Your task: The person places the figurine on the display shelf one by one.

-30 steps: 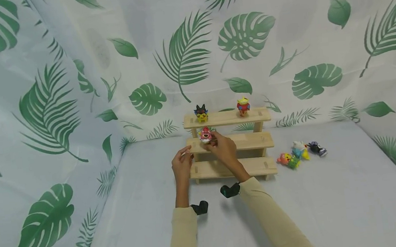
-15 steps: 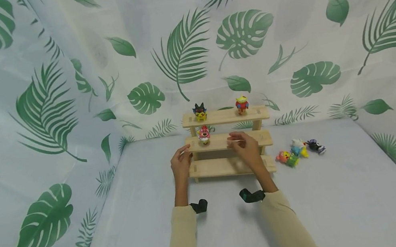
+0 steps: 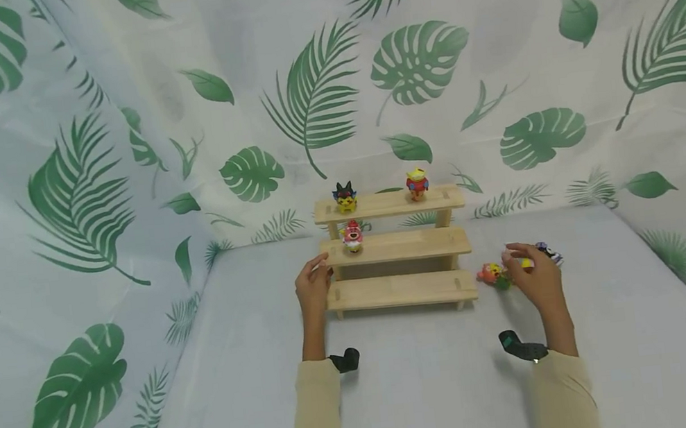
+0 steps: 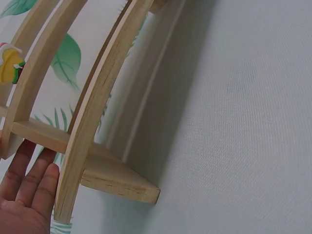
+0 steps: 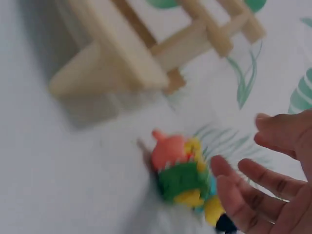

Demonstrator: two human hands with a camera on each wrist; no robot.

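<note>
My left hand [image 3: 313, 283] is at the left end of a three-tier wooden shelf [image 3: 393, 247], fingertips right at the middle tier; in the left wrist view its fairly straight fingers [image 4: 31, 180] lie against the side support. My right hand [image 3: 536, 277], fingers spread and nothing between them, is over the toy figures to the shelf's right. Among these, a pink-and-green figure [image 5: 178, 168] lies on its side. The right hand partly covers a blue-and-yellow figure [image 5: 213, 209] and a black-and-purple one [image 3: 549, 253]. A pink bear figure [image 3: 352, 237] stands on the middle tier's left.
On the top tier stand a black-eared yellow figure [image 3: 345, 198] at left and a yellow-and-red figure [image 3: 417, 185] at right. The bottom tier [image 3: 401, 291] sits low over the white cloth [image 3: 424, 387]. A leaf-printed sheet [image 3: 319, 105] hangs behind and at the sides.
My right hand has let go of the pink bear figure on the middle tier and moved right to the lying figures. The left hand has stayed at the shelf's left end.
</note>
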